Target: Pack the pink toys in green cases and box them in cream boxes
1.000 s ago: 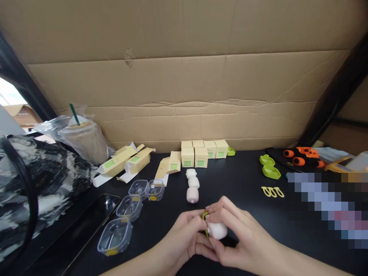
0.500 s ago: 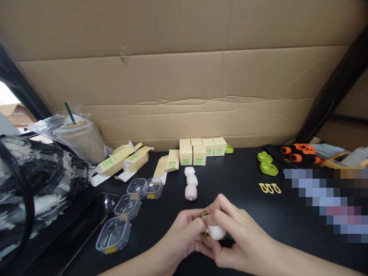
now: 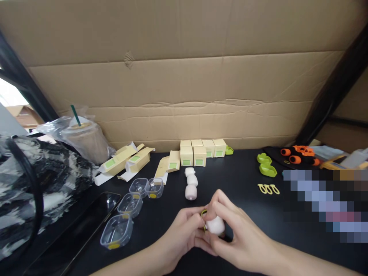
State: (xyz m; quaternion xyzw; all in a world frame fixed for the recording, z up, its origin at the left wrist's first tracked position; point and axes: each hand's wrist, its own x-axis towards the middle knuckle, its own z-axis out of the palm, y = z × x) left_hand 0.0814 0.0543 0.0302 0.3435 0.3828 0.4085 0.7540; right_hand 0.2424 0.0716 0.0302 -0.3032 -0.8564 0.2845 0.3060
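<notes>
Close to the front of the black table, my right hand (image 3: 237, 230) is closed around a white rounded piece (image 3: 216, 226). My left hand (image 3: 186, 230) is closed against its left side, fingers pinching a thin yellow-green loop (image 3: 204, 212) that touches the piece. Both hands' fingertips meet there, and the lower fingers hide part of the join. Just beyond the hands, several similar white rounded pieces (image 3: 191, 191) lie in a short row. To the right rest several pale yellow loops (image 3: 268, 189), with green shaped cases (image 3: 268, 170) behind them.
Small cream boxes (image 3: 199, 156) stand along the cardboard wall (image 3: 184, 80). Opened cartons (image 3: 139, 159), clear plastic cups (image 3: 117, 232) and a dark phone-like slab (image 3: 77, 230) lie left. A bagged drink (image 3: 86, 138) stands behind; an orange toy car (image 3: 301, 151) sits far right.
The camera view has shifted slightly. My right fingers have lifted a little, so more of the white piece shows. Both hands keep their hold on the piece and the loop.
</notes>
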